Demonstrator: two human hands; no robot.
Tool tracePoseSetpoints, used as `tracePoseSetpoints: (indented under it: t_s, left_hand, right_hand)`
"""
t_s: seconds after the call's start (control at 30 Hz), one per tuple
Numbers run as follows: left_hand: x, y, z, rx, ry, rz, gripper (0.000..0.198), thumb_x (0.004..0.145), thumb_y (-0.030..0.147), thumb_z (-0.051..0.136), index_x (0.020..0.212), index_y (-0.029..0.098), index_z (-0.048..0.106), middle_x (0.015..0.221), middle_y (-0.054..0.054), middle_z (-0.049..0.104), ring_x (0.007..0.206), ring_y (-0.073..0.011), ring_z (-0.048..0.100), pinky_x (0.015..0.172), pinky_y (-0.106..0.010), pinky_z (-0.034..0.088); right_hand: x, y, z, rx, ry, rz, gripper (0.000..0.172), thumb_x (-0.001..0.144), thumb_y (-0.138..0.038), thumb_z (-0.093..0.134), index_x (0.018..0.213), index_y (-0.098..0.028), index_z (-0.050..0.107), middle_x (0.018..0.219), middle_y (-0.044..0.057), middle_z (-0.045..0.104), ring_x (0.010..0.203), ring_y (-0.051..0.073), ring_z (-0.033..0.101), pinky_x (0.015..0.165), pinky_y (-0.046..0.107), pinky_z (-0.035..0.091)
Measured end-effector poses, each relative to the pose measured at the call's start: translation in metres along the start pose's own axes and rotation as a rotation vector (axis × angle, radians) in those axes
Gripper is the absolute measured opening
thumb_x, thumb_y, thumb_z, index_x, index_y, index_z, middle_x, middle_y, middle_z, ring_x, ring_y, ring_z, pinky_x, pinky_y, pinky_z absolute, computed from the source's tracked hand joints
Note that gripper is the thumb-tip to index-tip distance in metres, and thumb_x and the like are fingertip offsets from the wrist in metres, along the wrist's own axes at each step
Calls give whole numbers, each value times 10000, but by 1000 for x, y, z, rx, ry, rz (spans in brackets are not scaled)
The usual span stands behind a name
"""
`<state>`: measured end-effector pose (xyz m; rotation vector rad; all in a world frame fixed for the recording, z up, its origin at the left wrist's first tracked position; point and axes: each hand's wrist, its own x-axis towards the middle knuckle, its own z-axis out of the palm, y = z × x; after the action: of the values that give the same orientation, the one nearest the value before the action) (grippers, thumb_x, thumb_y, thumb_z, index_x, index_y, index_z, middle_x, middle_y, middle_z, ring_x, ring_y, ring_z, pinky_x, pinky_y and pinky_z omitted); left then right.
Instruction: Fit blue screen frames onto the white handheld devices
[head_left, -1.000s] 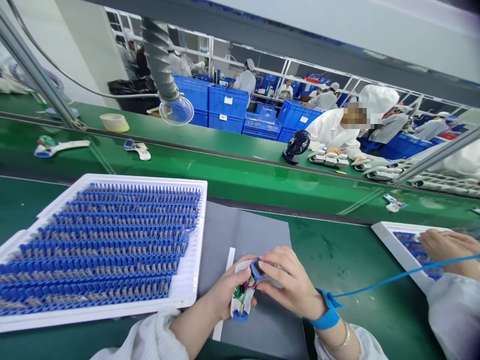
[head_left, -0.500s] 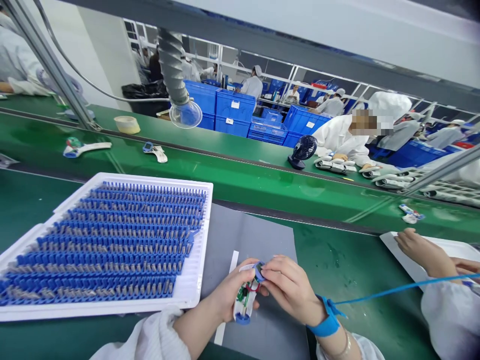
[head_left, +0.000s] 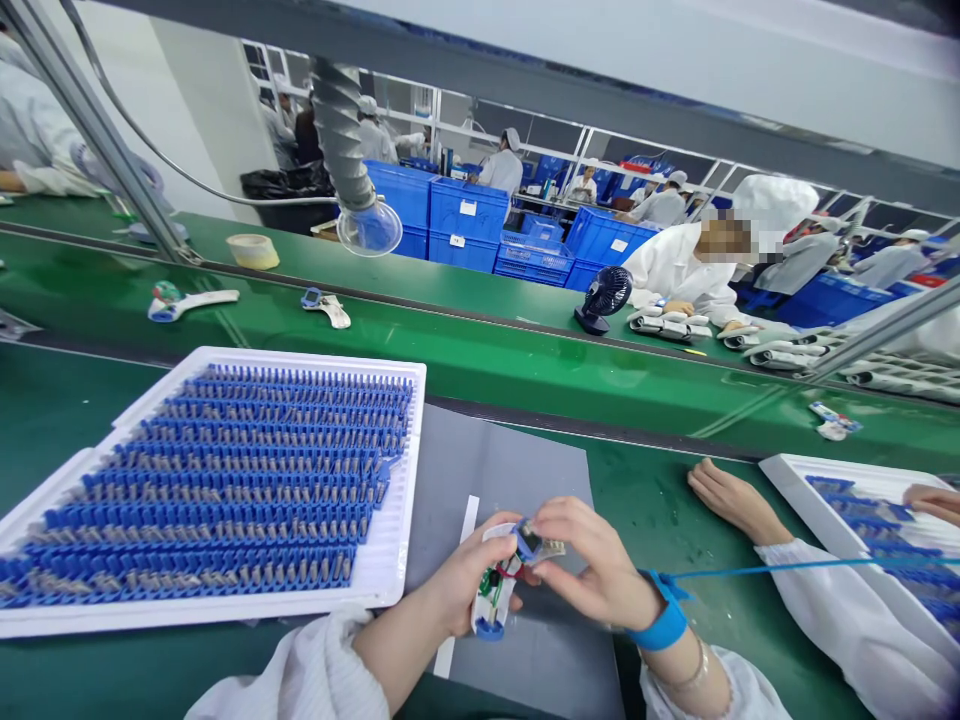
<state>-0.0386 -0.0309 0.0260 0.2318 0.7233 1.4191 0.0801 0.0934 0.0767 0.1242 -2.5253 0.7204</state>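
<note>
Over the grey mat (head_left: 495,470), the left hand (head_left: 457,585) gripped the open white plastic housing (head_left: 491,600) while the right hand (head_left: 589,575) pinched the small blue-framed circuit module (head_left: 534,543), now tilted up from it.

- Your left hand (head_left: 457,585) hides the back of the white casing (head_left: 491,590).
- At three o'clock, the co-worker's tray (head_left: 825,480) runs off the edge.
- The blue parts (head_left: 225,470) at nine o'clock are too small to identify.
</note>
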Motion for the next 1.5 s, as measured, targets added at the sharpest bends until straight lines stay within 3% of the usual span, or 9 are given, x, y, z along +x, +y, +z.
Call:
tracePoseSetpoints:
  t_s: [0.3, 0.63, 0.83, 0.97, 1.03, 1.17, 1.27, 1.4, 1.5]
  left_hand:
    - [-3, 2, 0, 88, -34, -41, 558, 567, 457, 726, 1005, 182, 515, 840, -28, 587, 665, -137, 617, 419, -164, 480]
    - [-1, 0, -1, 35, -40, -73, 479, 596, 458, 700, 942, 191, 505, 831, -16, 580, 634, -131, 623, 414, -163, 470]
    - [-1, -3, 0, -9, -65, -114, 566, 608, 547, 628, 1030, 211, 458, 847, -30, 590, 671, -159, 620, 450, -198, 477]
    - [-7, -1, 3, 191, 16, 116, 536, 673, 502, 600, 1095, 206, 452, 960, -60, 565, 843, -196, 593, 550, -226, 482]
    - [-9, 0, 2, 448, 109, 317, 499, 724, 465, 575, 1130, 205, 448, 1135, -96, 505, 1022, -233, 533, 732, -302, 495]
    - [-10, 0, 0, 989, 240, 678, 399, 756, 360, 570, 1096, 175, 470, 1299, -141, 367, 1309, -293, 249, 1049, -455, 286]
    - [-9, -2, -1, 1158, 268, 730, 420, 746, 324, 586, 1113, 176, 444, 1320, -157, 319, 1315, -309, 237, 1020, -475, 327]
    - [-9, -4, -3, 1225, 364, 662, 645, 642, 404, 716, 1159, 192, 396, 1411, -178, 143, 1190, -328, 413, 928, -499, 418]
    - [-7, -5, -4, 1262, 372, 636, 709, 605, 429, 747, 1166, 194, 383, 1411, -184, 141, 1172, -334, 434, 924, -516, 422]
  right_hand:
    - [18, 4, -9, 195, -170, 92, 172, 900, -156, 462, 1059, -207, 504, 880, 50, 595, 824, 163, 545, 718, 312, 472]
    - [19, -1, -7, 182, -189, 110, 110, 924, -180, 382, 889, -204, 484, 820, 42, 548, 755, 155, 500, 684, 306, 442]
    - [9, -5, -11, 408, -192, 235, 117, 929, -219, 391, 820, -207, 432, 816, 33, 501, 719, 137, 485, 642, 276, 427]
    - [-4, 2, 2, 689, 60, 445, 170, 885, -326, 531, 794, -205, 454, 787, 13, 491, 727, 139, 485, 670, 280, 422]
    - [-9, 4, 12, 814, 136, 574, 206, 868, -403, 550, 875, -205, 494, 763, 7, 499, 708, 138, 496, 644, 267, 422]
    - [-10, 6, 27, 1115, -3, 844, 356, 820, -457, 599, 1024, -173, 536, 756, 7, 530, 627, 102, 497, 567, 212, 408]
    - [-9, 8, 28, 1223, -32, 912, 366, 752, -429, 684, 951, -144, 570, 764, 7, 534, 619, 82, 490, 589, 200, 421]
    - [-8, 9, 25, 1203, -42, 907, 324, 756, -370, 700, 931, -148, 543, 709, -22, 518, 561, 57, 461, 531, 165, 386]
    - [-7, 6, 25, 1190, -82, 885, 309, 766, -364, 697, 887, -144, 518, 665, -34, 509, 519, 49, 435, 492, 159, 351]
